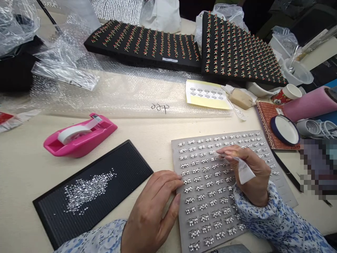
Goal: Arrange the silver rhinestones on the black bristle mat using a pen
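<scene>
A small see-through piping bag [245, 171] with something white in it is pinched in my right hand [250, 172]. Its tip points at the rows of silvery jewellery pieces, which look like rings, set in a grey foam board [285, 189]. My left hand [154, 207] lies with its fingers stretched out against the board's left edge and holds nothing. To the left of that hand, a black ridged tray [126, 161] carries a scatter of tiny shiny stones [86, 191]. The right hand and sleeve hide part of the jewellery rows.
A pink tape dispenser [79, 137] stands behind the tray. Two black foam boards [147, 58] with red-and-gold pieces sit at the back. Bubble wrap [126, 95] and a label sheet [206, 95] lie before them. A round lid [285, 130], a pink roll [310, 103] and cups crowd the right.
</scene>
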Demonstrator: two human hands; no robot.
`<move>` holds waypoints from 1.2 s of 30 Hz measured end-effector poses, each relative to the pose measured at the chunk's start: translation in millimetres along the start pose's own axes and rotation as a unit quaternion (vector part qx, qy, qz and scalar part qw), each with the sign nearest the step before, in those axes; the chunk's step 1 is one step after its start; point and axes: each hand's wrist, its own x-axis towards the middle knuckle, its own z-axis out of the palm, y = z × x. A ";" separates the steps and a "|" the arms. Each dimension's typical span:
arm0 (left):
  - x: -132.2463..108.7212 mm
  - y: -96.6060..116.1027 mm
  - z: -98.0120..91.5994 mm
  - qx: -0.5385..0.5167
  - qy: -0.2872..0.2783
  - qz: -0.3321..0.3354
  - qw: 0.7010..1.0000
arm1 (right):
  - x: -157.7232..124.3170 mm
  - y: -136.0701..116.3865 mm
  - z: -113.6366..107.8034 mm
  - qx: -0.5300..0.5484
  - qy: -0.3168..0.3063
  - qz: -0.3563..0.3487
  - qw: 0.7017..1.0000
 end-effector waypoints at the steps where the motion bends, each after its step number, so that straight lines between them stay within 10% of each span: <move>1: -0.3 -0.1 -0.1 0.001 -0.001 -0.001 1.000 | 0.1 0.5 -0.5 -0.007 0.006 -0.004 1.000; 36: -0.1 -1.7 -0.1 0.016 -0.004 0.008 1.000 | 1.5 0.8 -0.9 -0.018 0.021 0.003 1.000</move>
